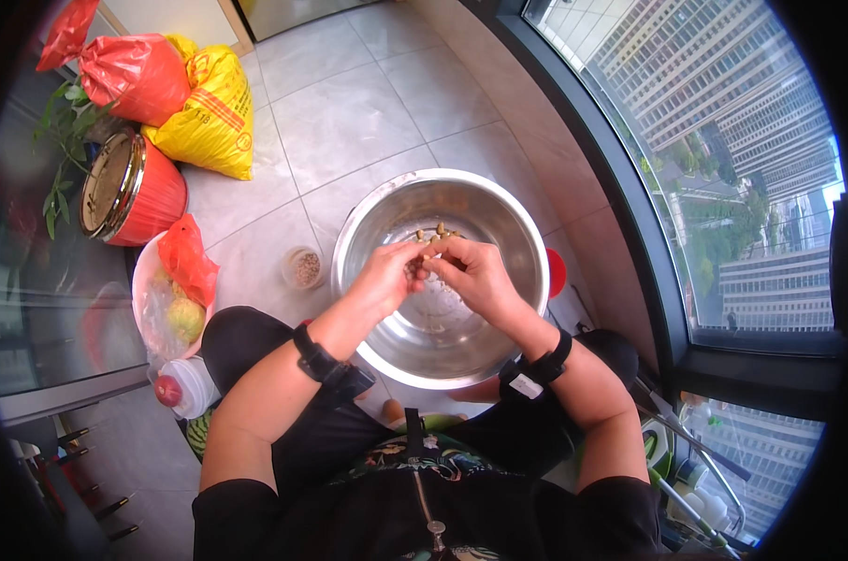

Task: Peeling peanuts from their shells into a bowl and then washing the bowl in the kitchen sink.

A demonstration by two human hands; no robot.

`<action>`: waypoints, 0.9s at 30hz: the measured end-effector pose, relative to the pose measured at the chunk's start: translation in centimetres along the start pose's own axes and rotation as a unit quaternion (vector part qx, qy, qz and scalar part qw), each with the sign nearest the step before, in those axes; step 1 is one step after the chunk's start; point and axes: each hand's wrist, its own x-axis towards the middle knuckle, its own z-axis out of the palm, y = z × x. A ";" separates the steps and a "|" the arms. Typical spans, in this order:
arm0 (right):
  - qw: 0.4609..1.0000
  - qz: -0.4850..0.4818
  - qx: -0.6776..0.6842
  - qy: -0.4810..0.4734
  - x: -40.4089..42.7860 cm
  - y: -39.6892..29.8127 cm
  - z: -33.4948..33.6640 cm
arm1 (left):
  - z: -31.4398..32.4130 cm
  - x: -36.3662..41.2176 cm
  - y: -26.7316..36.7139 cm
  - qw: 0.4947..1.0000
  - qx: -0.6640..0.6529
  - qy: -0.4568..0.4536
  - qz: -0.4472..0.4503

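Observation:
A wide stainless steel basin (441, 379) stands on the floor between my knees. Over its middle, my left hand (389, 275) and my right hand (474, 272) meet at the fingertips. Both seem to pinch one small pale piece, likely a nut, mostly hidden by the fingers. Reddish kernels appear to sit in the curled left fingers, too small to tell surely. Small brown nuts, perhaps peanuts in the shell (440, 228), lie in the basin beyond my hands. Pale bits of shell lie on its bottom. To the left, a clear cup (303, 268) holds small pinkish-brown kernels.
A pink basin (143, 301) with produce and a red bag is at left, near a white tub (193, 382) and a red onion (167, 390). Farther off are a red plant pot (154, 196) and a yellow bag (217, 119). A red container (556, 272) touches the right side.

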 end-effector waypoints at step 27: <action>0.983 -0.115 -0.139 -0.030 -0.4 0.2 0.2 | -0.3 -0.2 -0.7 1.000 0.022 0.012 -0.003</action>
